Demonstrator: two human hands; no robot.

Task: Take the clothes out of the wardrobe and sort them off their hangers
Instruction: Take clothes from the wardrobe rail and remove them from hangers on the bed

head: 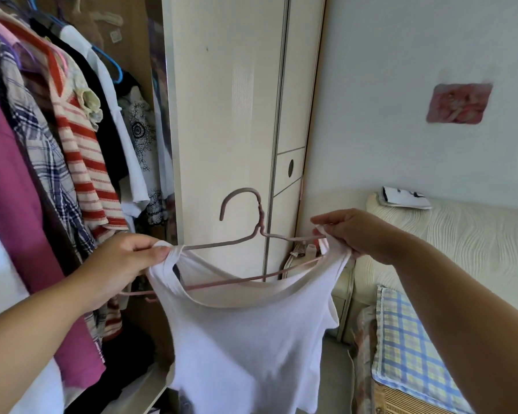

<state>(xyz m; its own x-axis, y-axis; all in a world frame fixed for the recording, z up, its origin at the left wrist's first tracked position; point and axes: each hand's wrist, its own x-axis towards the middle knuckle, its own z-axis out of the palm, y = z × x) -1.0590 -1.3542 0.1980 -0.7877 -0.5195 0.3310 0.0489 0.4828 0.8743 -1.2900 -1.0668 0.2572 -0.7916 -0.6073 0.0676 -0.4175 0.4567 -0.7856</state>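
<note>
— What do we see first, going by size?

— The wardrobe door (228,115), pale and closed, fills the middle. To its left, the open section shows us a row of hanging clothes (72,138): a magenta garment (9,174), a plaid shirt (42,150), a red-striped top (84,162), then dark and white pieces.

— And on our right?

— The bed (476,243) with its cream textured cover stands against the wall. A blue checked cloth (407,339) lies lower down beside it.

— Where is the piece we are working on?

— The white tank top (245,348) hangs in front of us, out of the wardrobe, between our two arms and before the lower half of the door. It is on its pink wire hanger (261,218), whose hook stands upright with the opening to the left. The lower bar shows through the neckline.

— What are our hands doing?

— Our left hand (123,264) pinches the top's left strap, bunched at the hanger's left shoulder, with thumb and fingers curled round the cloth. Our right hand (356,231) pinches the right strap at the hanger's right end, a little higher than the left.

— Does either hand grip the wire itself?

— We cannot tell, because the fabric covers the spot under both sets of fingers.
</note>
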